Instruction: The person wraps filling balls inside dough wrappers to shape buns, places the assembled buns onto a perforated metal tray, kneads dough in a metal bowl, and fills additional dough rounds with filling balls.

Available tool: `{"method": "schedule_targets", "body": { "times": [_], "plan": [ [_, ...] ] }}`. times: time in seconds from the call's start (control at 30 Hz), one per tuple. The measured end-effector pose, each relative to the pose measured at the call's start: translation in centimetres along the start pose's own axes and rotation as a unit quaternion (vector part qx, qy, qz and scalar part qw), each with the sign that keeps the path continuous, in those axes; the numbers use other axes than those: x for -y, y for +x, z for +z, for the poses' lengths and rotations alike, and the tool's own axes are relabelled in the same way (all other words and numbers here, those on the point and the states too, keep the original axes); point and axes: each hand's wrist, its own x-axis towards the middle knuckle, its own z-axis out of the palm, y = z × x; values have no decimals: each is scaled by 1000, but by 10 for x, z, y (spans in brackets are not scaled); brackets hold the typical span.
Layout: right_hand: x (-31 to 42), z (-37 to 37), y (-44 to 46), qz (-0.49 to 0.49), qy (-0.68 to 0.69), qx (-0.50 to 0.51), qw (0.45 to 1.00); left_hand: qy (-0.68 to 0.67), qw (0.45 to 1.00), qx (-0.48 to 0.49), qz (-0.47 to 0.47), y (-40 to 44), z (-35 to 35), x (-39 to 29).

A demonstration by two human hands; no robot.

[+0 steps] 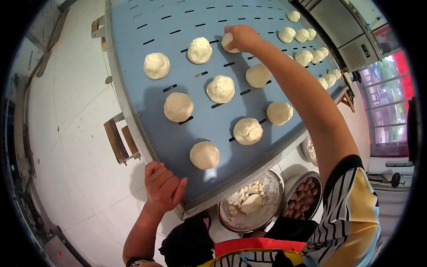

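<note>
My right hand (243, 37) reaches across the blue slotted tray (147, 107), its fingers closed round a pale dough bun (227, 42). Most of that bun's far side is hidden by the fingers. My left hand (163, 186) is closed over the tray's metal rim (143, 144) near the front-left corner. Around the right hand sit more buns: a pleated one (199, 50) to its left, a smooth one (258, 75) just nearer to me, and another pleated one (220, 89) in the middle.
Further buns (304, 58) stand along the tray's right side. Below its front edge are a metal basin (276, 187) with dough pieces (252, 204) and a bowl of brown filling balls (302, 198). Wooden handles (116, 141) stick out on the left. A metal appliance (344, 35) stands back right.
</note>
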Motion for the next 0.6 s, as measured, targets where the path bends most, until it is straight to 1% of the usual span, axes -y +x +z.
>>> {"method": "schedule_targets", "body": {
  "times": [0.07, 0.17, 0.27, 0.37, 0.47, 0.57, 0.6],
  "plan": [
    [-1, 3, -3, -17, -28, -36, 999, 0, 1000, -3, 4, 3, 0, 0],
    [-7, 3, -7, -67, 28, -46, 996, 3, 1000, -5, 6, 1, 0, 1],
    [-15, 16, 4, -88, -10, -60, 994, -2, 1000, -17, 11, 0, 3, 1],
    [-4, -6, -7, -7, 63, 52, 997, -10, 1000, -19, 10, -2, 4, 3],
    [4, -45, -33, 78, 190, 36, 978, -15, 1000, -13, 7, -2, 4, 3],
    [-27, -48, -18, 136, 196, -84, 967, -14, 1000, -21, 5, 0, 5, 1],
    [-23, -48, -21, 130, 196, -65, 970, -14, 1000, -23, 5, 1, 5, 0]
  ]
}}
